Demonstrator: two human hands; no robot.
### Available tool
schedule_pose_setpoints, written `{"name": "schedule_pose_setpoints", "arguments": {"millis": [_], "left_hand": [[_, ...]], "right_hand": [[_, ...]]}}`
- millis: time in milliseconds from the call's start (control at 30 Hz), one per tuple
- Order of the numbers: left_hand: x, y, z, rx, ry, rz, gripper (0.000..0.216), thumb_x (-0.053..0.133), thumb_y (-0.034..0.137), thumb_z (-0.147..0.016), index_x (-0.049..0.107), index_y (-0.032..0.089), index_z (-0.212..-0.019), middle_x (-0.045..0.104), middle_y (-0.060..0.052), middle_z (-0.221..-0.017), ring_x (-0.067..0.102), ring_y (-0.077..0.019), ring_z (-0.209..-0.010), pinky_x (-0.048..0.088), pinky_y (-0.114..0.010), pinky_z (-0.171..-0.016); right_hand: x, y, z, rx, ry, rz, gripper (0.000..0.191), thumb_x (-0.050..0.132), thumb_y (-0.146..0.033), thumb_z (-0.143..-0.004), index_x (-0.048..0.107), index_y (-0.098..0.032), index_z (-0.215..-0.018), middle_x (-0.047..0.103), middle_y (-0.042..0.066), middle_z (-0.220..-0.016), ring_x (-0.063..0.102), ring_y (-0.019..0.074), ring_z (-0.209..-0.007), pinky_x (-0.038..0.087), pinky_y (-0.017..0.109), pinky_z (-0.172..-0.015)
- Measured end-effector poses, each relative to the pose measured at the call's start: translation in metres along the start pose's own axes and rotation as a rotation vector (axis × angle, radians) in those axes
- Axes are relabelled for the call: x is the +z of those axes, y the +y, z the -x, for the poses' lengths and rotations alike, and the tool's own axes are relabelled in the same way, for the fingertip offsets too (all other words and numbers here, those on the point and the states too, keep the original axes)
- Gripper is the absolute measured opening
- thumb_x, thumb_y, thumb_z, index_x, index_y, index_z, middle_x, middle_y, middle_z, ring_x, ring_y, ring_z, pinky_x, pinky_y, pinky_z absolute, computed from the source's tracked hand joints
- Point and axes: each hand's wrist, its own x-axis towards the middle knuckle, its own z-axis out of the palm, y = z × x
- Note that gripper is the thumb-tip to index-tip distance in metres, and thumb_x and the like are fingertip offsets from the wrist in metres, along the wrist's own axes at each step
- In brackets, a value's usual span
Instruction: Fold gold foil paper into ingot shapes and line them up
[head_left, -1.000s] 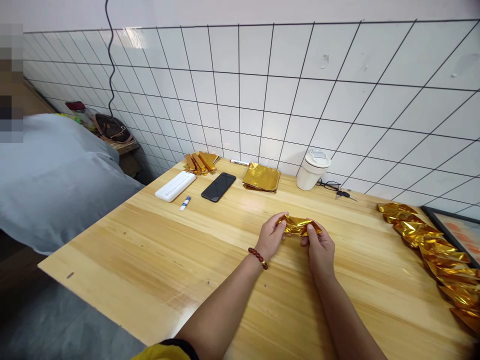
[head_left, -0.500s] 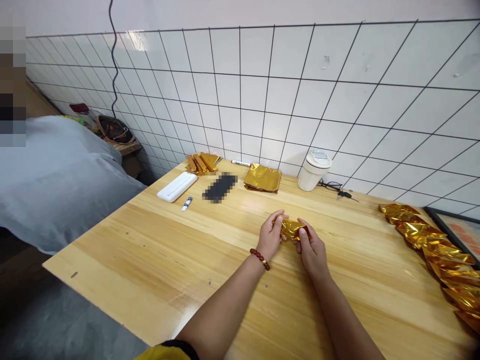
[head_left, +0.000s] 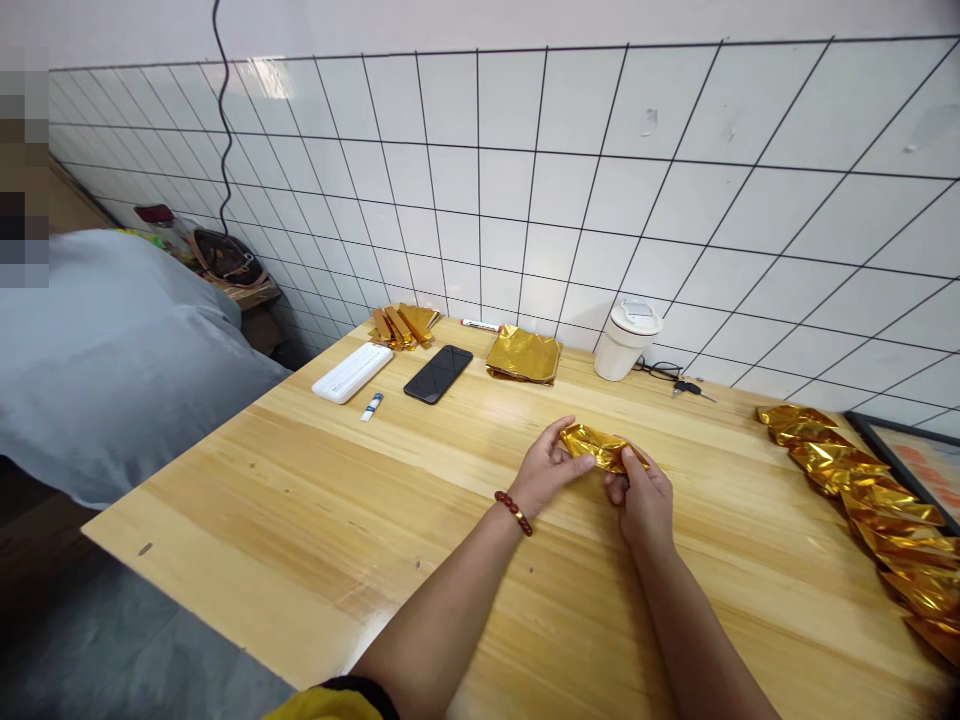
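Observation:
A shiny folded piece of gold foil paper point(head_left: 598, 447) is held above the table between my two hands. My left hand point(head_left: 546, 468), with a red bead bracelet at the wrist, grips its left end, the thumb lying along the near side. On the other end, my right hand point(head_left: 643, 490) pinches the foil between thumb and fingers. Some fingertips are hidden behind the paper. Beyond my hands lies a stack of flat gold foil sheets point(head_left: 523, 355). Along the right edge runs a row of folded gold foil pieces point(head_left: 862, 490).
On the wooden table point(head_left: 300, 540) are folded gold strips point(head_left: 401, 327), a white power bank point(head_left: 352, 373), a black phone point(head_left: 439, 375), a small white-and-blue item point(head_left: 372, 406), a marker point(head_left: 481, 325), a white lidded cup point(head_left: 627, 340), glasses point(head_left: 660, 370) and keys point(head_left: 694, 390). A person in grey point(head_left: 127, 350) is at left.
My right hand has moved rightward, and more of the gold foil shows between my hands, looking longer. My left thumb has shifted right along the foil's near side.

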Motion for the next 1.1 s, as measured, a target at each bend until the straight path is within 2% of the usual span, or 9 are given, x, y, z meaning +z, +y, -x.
{"name": "schedule_pose_setpoints", "arguments": {"millis": [67,167,300,433,600,767,900,1000,1100], "left_hand": [[0.002,0.0,0.0,-0.006,0.008,0.006,0.08,0.092,0.042,-0.054,0.062,0.015,-0.123,0.068,-0.003,-0.086,0.055,-0.0069,-0.061,0.043,-0.02,-0.056],[0.003,0.001,-0.002,0.005,0.091,-0.011,0.069,0.088,0.048,-0.057,0.064,0.014,-0.112,0.067,-0.002,-0.086,0.046,-0.0037,-0.052,0.038,-0.019,-0.046],[0.001,0.003,-0.006,0.014,0.191,0.025,0.071,0.088,0.049,-0.056,0.063,0.015,-0.113,0.062,0.003,-0.077,0.041,-0.0031,-0.047,0.029,-0.019,-0.039],[0.0,0.003,-0.007,0.012,0.233,0.02,0.067,0.087,0.049,-0.056,0.064,0.013,-0.107,0.06,0.004,-0.07,0.041,-0.0036,-0.046,0.027,-0.02,-0.04],[0.0,0.002,-0.007,0.008,0.197,-0.017,0.06,0.085,0.055,-0.056,0.062,0.013,-0.092,0.057,0.006,-0.06,0.037,-0.0028,-0.039,0.026,-0.02,-0.036],[-0.001,0.003,-0.007,0.023,0.172,-0.008,0.066,0.085,0.057,-0.057,0.061,0.013,-0.1,0.062,0.004,-0.066,0.042,-0.0024,-0.038,0.028,-0.018,-0.036],[-0.004,0.001,-0.009,-0.015,0.156,-0.015,0.07,0.078,0.063,-0.064,0.061,0.013,-0.111,0.059,0.004,-0.066,0.052,-0.0065,-0.038,0.033,-0.019,-0.037],[-0.005,-0.001,-0.01,-0.025,0.143,0.01,0.071,0.079,0.062,-0.066,0.062,0.013,-0.114,0.061,0.001,-0.07,0.062,-0.0108,-0.048,0.042,-0.021,-0.045],[-0.005,-0.001,-0.009,0.001,0.112,0.067,0.069,0.083,0.053,-0.065,0.064,0.014,-0.119,0.067,-0.003,-0.08,0.067,-0.0139,-0.063,0.05,-0.024,-0.059]], "right_hand": [[-0.001,-0.001,0.001,-0.018,-0.016,0.015,0.05,0.066,-0.058,-0.08,0.067,-0.017,-0.109,0.056,-0.002,-0.054,0.034,0.0084,-0.037,0.022,0.022,-0.038],[-0.001,-0.004,0.004,-0.071,-0.062,0.018,0.052,0.06,-0.059,-0.086,0.063,-0.019,-0.119,0.057,-0.003,-0.057,0.03,0.0079,-0.039,0.02,0.022,-0.039],[0.001,-0.004,0.005,-0.097,-0.09,0.021,0.058,0.069,-0.053,-0.081,0.055,-0.024,-0.129,0.055,-0.005,-0.059,0.032,0.0086,-0.041,0.022,0.022,-0.04],[0.001,-0.003,0.004,-0.076,-0.079,0.008,0.049,0.077,-0.05,-0.074,0.065,-0.022,-0.112,0.054,-0.004,-0.059,0.036,0.0089,-0.044,0.023,0.022,-0.04],[0.0,-0.002,0.001,-0.063,-0.054,-0.023,0.04,0.078,-0.049,-0.072,0.068,-0.02,-0.099,0.049,-0.005,-0.054,0.032,0.0078,-0.042,0.019,0.022,-0.039],[-0.001,0.0,-0.001,-0.08,-0.038,-0.036,0.038,0.077,-0.048,-0.073,0.068,-0.02,-0.097,0.05,-0.005,-0.055,0.031,0.0079,-0.042,0.02,0.022,-0.04],[-0.003,0.004,-0.003,-0.073,-0.034,-0.054,0.04,0.078,-0.049,-0.074,0.068,-0.02,-0.099,0.051,-0.005,-0.056,0.032,0.0078,-0.044,0.021,0.022,-0.042],[-0.004,0.006,-0.003,-0.082,-0.04,-0.078,0.045,0.077,-0.05,-0.076,0.067,-0.02,-0.108,0.051,-0.005,-0.058,0.032,0.0069,-0.045,0.022,0.021,-0.043],[-0.004,0.005,-0.002,-0.104,-0.029,-0.103,0.051,0.076,-0.05,-0.078,0.063,-0.022,-0.119,0.057,-0.004,-0.07,0.037,0.0063,-0.048,0.029,0.021,-0.046]]}}
